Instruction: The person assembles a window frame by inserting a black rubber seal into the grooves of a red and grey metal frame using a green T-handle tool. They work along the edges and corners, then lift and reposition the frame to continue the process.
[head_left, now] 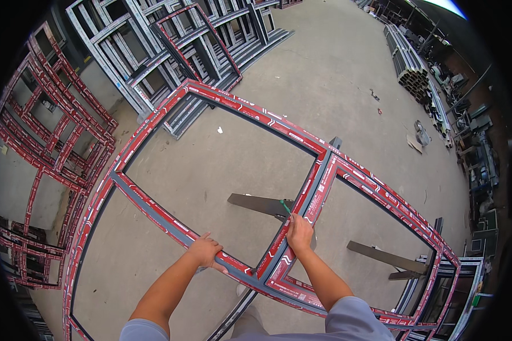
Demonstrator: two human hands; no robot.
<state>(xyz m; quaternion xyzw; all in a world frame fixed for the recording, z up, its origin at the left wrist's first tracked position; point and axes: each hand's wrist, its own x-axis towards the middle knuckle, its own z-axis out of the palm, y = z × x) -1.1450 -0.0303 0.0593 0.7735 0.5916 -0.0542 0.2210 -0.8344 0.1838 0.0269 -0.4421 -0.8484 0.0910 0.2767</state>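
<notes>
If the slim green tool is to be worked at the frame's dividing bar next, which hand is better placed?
Probably the right: the right hand holds the slim green tool at the dividing bar. The left hand rests on the adjoining rail, farther from that spot, with no visible tool.

A large red-and-grey frame [318,182] lies across dark metal supports [253,203] above a beige concrete floor [324,62]. On the floor at right are stacked long metal bars [405,59] and, nearby, some cardboard [414,143]; a white scrap [220,130] lies further left.
</notes>
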